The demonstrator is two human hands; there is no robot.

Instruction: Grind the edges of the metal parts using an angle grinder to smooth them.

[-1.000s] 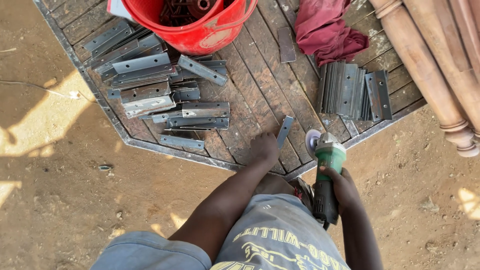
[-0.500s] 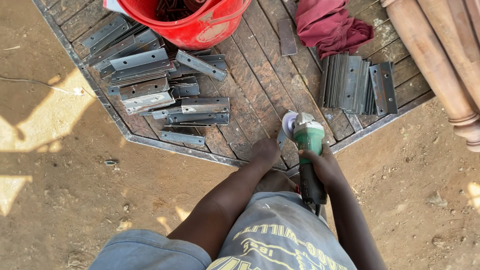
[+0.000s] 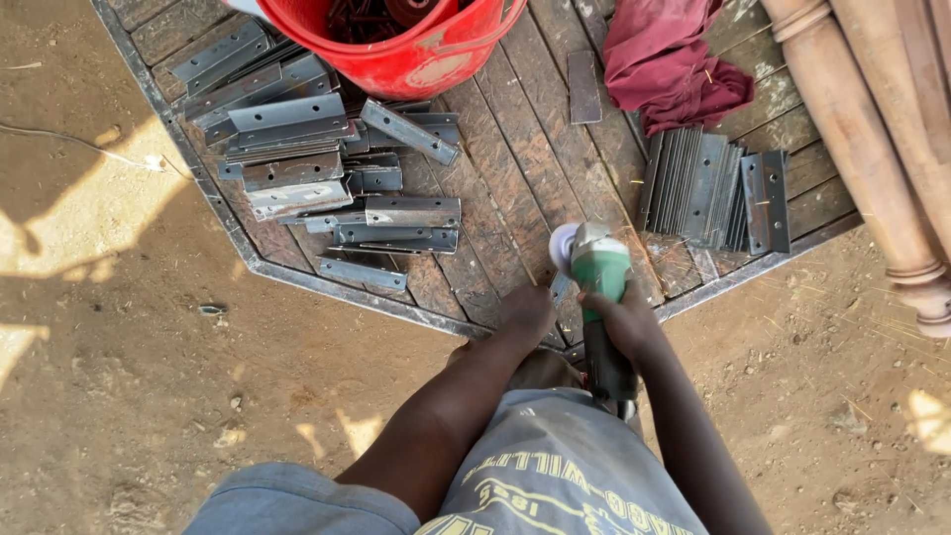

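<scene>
- Step in hand, as I read it: grinding. Right hand [image 3: 622, 319] is closed round the body of the green angle grinder [image 3: 597, 287]; the disc [image 3: 563, 246] sits just ahead of that grip, at the near edge of the wooden table [image 3: 515, 188].
- Sparks scatter to the right of the grinder across the table and dirt ground [image 3: 149, 396], so the disc looks to be cutting.
- Left hand [image 3: 527, 312] is just left of the right grip, pressed down on the table edge. It looks to be pinning a small metal piece [image 3: 561, 289] under the disc, but the hand covers most of it; I can't tell if the fingers are curled round it or just flat on top.
- Orientation: grinder's long axis runs near-to-far, tail toward the person's lap, head pointing away and slightly left. Disc on the left side of the head.
- Next move, my judgement: steady downward hold from the left hand, left fingertips kept off the disc, which is very close.
- Around: loose heap of grey metal plates [image 3: 317, 168] far-left of the grip, upright stack of plates [image 3: 703, 188] far-right, red bucket [image 3: 416, 50] and dark red cloth [image 3: 674, 69] beyond, turned wooden posts [image 3: 872, 149] at far right.
</scene>
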